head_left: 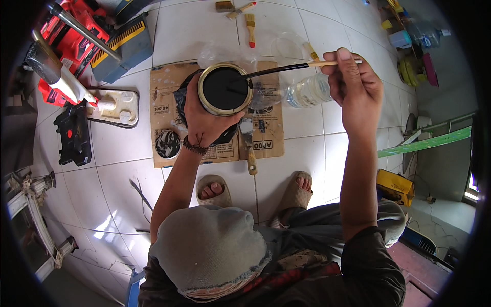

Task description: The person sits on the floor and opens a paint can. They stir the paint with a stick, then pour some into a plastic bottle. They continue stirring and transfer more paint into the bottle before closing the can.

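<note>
Grey cloth (207,250) nearest. My left hand (201,122) grasps the can (220,110), over cardboard (164,102); my right hand (358,84) pinches 1 stick (276,70), black end at the paint (216,84). Can's open, stick's coated: stirring seems partway; how much is left, can't tell. Brush (250,25) lies apart, unused.

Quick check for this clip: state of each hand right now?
Left hand: curled around an open can of black liquid.
Right hand: closed, holding a thin stick dipped in it.

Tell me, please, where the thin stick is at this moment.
In the head view, the stick is upper right of centre, held in the right hand, extending leftward over the open can.
</note>
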### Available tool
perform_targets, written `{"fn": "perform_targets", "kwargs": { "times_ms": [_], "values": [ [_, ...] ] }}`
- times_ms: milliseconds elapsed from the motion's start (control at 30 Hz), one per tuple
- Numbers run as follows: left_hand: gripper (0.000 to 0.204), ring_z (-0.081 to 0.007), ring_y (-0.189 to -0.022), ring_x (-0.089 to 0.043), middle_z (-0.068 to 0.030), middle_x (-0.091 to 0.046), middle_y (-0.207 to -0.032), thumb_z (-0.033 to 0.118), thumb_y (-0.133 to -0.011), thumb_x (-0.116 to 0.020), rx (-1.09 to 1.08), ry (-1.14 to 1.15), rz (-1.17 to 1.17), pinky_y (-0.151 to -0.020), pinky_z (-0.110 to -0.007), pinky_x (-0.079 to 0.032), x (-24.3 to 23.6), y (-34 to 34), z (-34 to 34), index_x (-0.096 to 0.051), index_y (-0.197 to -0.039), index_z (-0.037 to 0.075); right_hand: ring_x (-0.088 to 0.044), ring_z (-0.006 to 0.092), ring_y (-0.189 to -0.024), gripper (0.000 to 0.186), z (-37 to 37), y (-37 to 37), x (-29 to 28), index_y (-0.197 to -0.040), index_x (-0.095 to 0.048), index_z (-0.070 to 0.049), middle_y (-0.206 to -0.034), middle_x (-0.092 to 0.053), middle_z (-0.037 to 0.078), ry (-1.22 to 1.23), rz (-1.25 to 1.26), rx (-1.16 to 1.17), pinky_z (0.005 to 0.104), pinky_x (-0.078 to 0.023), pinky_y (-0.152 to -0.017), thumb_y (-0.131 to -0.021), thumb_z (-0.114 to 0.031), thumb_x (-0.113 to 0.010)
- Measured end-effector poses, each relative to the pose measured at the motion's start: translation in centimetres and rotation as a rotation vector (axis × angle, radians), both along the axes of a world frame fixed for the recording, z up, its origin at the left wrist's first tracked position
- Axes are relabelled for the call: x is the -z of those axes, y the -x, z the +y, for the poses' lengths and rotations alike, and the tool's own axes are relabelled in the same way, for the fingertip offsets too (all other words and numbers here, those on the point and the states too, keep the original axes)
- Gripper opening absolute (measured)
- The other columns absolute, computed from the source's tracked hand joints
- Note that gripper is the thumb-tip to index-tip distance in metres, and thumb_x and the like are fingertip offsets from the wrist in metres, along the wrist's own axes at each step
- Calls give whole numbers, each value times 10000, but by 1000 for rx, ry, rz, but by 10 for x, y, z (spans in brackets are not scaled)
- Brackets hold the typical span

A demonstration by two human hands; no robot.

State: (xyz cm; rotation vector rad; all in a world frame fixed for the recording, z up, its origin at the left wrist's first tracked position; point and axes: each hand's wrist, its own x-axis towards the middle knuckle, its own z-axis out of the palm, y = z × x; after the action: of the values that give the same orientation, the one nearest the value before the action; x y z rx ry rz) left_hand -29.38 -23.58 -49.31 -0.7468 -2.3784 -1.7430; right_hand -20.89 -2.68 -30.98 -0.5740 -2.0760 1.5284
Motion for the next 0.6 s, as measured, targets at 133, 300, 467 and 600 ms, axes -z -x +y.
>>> {"fn": "perform_targets", "kwargs": {
  "times_ms": [133,300,467,600],
  "values": [
    [1084,-283,-1193,-594,-138,-580,-1291,268,-521,-976,-13,10,13,-1021,-409,-493,-4,-1,1,-378,-1397,45,-457,27,-533,324,3,-4,5,-965,-716,-5,-757,-660,29,28,-9,-10,175,-325,-459,-1006,-312,-622],
    [1065,-307,-1173,-605,-147,-593,-1271,291,-505,-968,-31,-30,15,-1000,-421,-498,-1,-2,3,-417,-1378,31,-465,32,-550,304,-5,-3,6,-984,-713,-6,-754,-660,29,-39,-10,-87,180,-341,-467,-1014,-292,-613],
    [1062,-311,-1164,-608,-149,-594,-1268,301,-511,-966,-30,-39,16,-991,-430,-502,3,-1,1,-415,-1376,29,-521,49,-605,283,-18,4,-4,-999,-703,-1,-772,-673,30,-226,2,-224,196,-406,-524,-1023,-264,-601],
    [1065,-314,-1155,-612,-150,-596,-1265,307,-513,-966,-36,-35,7,-982,-432,-506,2,-1,0,-411,-1378,27,-532,46,-608,250,-23,10,-9,-994,-707,-7,-741,-679,24,-302,53,-249,219,-457,-565,-993,-250,-649]
  ]
}}
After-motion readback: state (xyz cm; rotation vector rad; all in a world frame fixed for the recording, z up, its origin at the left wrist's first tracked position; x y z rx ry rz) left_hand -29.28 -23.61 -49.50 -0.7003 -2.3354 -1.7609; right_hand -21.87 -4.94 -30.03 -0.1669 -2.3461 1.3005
